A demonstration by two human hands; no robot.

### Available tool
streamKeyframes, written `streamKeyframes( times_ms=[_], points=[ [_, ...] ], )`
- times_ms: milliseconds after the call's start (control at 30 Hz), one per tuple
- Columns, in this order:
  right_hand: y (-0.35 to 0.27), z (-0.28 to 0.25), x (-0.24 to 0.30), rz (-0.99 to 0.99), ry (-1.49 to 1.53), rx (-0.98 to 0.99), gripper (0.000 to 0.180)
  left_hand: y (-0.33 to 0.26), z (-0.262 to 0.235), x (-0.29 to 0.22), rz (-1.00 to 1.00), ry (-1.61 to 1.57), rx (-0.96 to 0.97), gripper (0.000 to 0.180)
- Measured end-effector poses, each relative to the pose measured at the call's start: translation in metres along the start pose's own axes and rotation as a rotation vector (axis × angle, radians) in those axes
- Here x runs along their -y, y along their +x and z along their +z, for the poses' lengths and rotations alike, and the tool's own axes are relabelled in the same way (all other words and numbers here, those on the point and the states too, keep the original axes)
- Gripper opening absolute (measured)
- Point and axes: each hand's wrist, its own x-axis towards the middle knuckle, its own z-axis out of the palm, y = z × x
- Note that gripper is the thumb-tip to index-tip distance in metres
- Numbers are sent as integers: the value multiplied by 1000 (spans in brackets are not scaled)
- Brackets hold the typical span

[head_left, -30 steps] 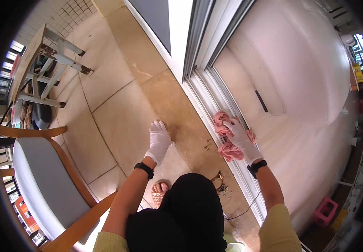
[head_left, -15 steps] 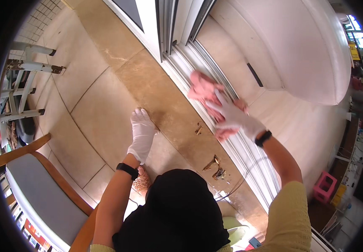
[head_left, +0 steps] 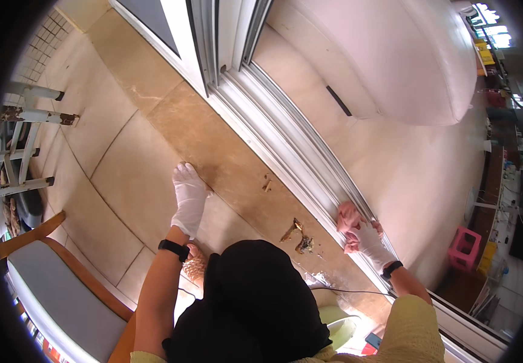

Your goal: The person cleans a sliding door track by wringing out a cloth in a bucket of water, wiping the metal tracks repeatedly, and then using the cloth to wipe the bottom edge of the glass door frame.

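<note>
- Right hand, white-gloved, toward 4 o'clock from the centre of the view: its fingers are closed down on a pink cloth.
- The pink cloth, at 4 o'clock, is bunched on the white sliding-door track, which runs from 11 o'clock to 5 o'clock.
- Left hand, also white-gloved, at 9 o'clock: fingers close together, pointing toward 12; its underside is hidden, so I cannot tell whether it holds anything.
- A black wristband sits on the left wrist and another on the right; any lettering on them is too small to read.
- Dark debris lies at 5 o'clock on the brown stone strip beside the track.
- Farther out at 5 o'clock: a pale green basin, with a phone near it; any marking on the phone cannot be made out.
- Red-orange and white items, between 7 and 8 o'clock, are too small and blurred for their print to be read; the same holds for yellow items at 2 o'clock.
- A grey-seated wooden chair stands at 8 o'clock, a pink stool between 3 and 4.
</note>
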Motion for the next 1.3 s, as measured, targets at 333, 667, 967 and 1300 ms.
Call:
streamKeyframes(
  times_ms=[333, 667, 967, 1300],
  points=[
    [-43, -136, 179, 173, 243, -35, 48, 1, -13, -1, -11, 18, 2, 110],
    [95, -117, 376, -748, 371, -63, 67, -61, -108, 21, 342, -1186, 64, 87],
    [113, -37, 355, -209, 425, -215, 48, -81, -81, 38, 470, -2815, 421, 63],
    [-87, -48, 233, 511, -537, 334, 44, -95, -80, 65, 547, -2663, 619, 67]
  ],
)
